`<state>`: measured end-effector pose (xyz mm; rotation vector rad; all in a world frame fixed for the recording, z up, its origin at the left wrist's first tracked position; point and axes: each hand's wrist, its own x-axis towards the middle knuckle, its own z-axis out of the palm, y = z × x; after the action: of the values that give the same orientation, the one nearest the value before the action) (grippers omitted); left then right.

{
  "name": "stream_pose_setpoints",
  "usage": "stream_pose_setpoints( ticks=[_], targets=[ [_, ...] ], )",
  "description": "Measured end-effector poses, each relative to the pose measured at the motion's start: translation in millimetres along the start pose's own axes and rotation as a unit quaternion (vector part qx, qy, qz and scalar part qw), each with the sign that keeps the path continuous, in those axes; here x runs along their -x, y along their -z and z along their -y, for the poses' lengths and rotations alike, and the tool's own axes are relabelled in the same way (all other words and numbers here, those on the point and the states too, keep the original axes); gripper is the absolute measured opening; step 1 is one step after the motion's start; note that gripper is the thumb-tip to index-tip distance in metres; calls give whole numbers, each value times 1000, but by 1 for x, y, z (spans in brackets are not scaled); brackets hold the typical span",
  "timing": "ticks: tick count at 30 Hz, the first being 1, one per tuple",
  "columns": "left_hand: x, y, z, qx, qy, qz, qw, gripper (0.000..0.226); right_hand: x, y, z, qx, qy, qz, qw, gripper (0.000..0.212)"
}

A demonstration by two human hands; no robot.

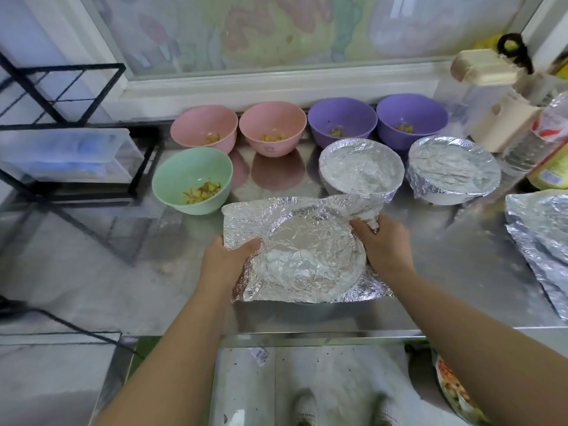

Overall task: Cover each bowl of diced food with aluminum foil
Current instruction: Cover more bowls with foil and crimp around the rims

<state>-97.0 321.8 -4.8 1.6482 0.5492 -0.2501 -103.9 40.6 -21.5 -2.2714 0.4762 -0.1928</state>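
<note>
Foil comes first in view: a crinkled, roughly rectangular sheet of aluminium foil (295, 250) lies draped over a bowl at the near edge of the steel counter (445, 272), its middle already pressed into a round dish shape while the bowl beneath is wholly hidden. The left hand (226, 261) grips the sheet's left edge, thumb on top, fingers curled under. The right hand (385, 244) pinches the far-right corner, bunching it down against the rim. The sheet's long axis runs left to right, so loose flaps stick out at the far-left corner and along the near edge; the far-left corner lies closest to the left hand, and that hand is probably best placed to fold it down next.

Just beyond, to the left, stands an uncovered mint-green bowl of diced food (192, 179). To the right sit two bowls already wrapped: a foil-covered bowl (361, 169) almost touching the working sheet, and a second foil-covered bowl (453, 169) beside it. Against the back ledge, two pink bowls (238, 129) and two purple bowls (378, 121), each holding a few cubes, are still open. Spare foil sheets (544, 235) lie at the right edge.
</note>
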Motion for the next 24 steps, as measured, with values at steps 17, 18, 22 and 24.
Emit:
stream_pose_setpoints(
  ticks=[17,18,22,24],
  targets=[
    [24,-45,-25,-534,-449,-32,715,56,28,-13,73,243,362,25,899,62],
    [21,-50,-18,-578,-420,-12,700,63,30,-20,72,283,356,74,888,66],
    [16,-53,10,-649,-371,42,663,75,32,-27,53,361,304,167,865,78],
    [18,-53,11,-660,-345,66,664,80,31,-28,47,372,296,179,861,83]
  ],
)
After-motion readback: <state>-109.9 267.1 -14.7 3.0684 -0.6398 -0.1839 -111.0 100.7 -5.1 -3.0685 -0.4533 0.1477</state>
